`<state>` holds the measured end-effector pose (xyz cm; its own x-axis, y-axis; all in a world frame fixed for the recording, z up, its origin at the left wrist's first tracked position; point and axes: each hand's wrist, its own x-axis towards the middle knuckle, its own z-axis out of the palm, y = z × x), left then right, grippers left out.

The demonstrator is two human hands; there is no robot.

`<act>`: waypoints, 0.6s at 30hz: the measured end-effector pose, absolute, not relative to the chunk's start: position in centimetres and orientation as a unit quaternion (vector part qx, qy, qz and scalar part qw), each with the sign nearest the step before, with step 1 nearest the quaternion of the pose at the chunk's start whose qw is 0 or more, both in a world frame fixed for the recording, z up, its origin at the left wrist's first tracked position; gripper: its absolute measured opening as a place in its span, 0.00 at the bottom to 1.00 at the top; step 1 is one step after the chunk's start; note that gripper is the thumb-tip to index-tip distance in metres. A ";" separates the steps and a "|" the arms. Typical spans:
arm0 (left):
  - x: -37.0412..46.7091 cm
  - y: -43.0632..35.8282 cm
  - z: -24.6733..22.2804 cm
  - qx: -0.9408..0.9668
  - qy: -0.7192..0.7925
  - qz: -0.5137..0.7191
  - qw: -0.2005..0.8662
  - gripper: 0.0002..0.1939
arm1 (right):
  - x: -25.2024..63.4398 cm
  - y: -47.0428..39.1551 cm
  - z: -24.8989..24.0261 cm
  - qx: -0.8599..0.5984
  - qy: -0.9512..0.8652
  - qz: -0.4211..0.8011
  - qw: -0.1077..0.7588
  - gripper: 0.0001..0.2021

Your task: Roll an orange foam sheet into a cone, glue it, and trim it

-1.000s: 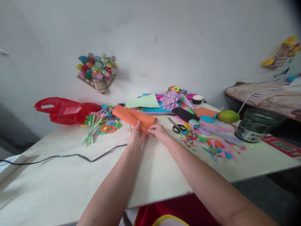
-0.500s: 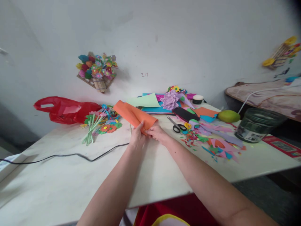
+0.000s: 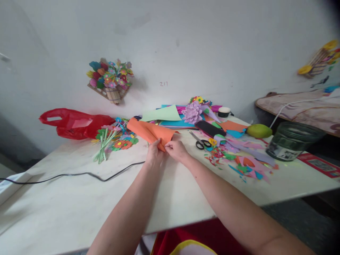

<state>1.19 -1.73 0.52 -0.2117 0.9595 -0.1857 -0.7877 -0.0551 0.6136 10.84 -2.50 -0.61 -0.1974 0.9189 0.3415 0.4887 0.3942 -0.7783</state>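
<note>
An orange craft sheet, bent into a loose cone-like fold, is held over the middle of the table. My left hand pinches its gathered lower end, thumb on top. Close beside it, my right hand has its fingers closed at the sheet's lower right edge. Right of my hands lie black-handled scissors and a dark phone-like slab. To the left, craft flowers with pale green stems lie in a bunch.
A red plastic bag stands at the back left. A black cable crosses the left side. Coloured scraps, a green mango-like fruit and a glass jar occupy the right. Behind lie a light green sheet and a purple flower.
The orange sheet's upper left end has dipped slightly and its right side has opened a little. My hands stay close together, the right one shifting slightly along the edge.
</note>
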 end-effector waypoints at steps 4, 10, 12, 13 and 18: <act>1.1 -1.3 -0.1 0.145 0.270 0.730 0.611 0.09 | 10.9 -3.3 -0.1 -0.498 -0.781 0.119 0.356 0.08; 1.3 -1.6 0.0 0.149 0.273 0.741 0.595 0.10 | 10.7 -3.3 0.0 -0.527 -0.795 0.071 0.292 0.10; 1.4 -1.7 0.1 0.147 0.274 0.743 0.592 0.10 | 10.7 -3.4 0.1 -0.532 -0.801 0.059 0.269 0.10; 1.4 -1.7 0.2 0.148 0.276 0.743 0.591 0.10 | 10.6 -3.6 0.2 -0.531 -0.807 0.049 0.255 0.11; 1.3 -1.5 0.0 0.153 0.278 0.727 0.609 0.09 | 10.2 -4.7 1.1 -0.521 -0.831 -0.021 0.197 0.13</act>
<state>1.32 -1.54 -0.04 -0.2105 0.9706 -0.1166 -0.8008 -0.1028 0.5900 10.22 -4.74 1.11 -0.3805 0.8564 0.3491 0.8730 0.4572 -0.1699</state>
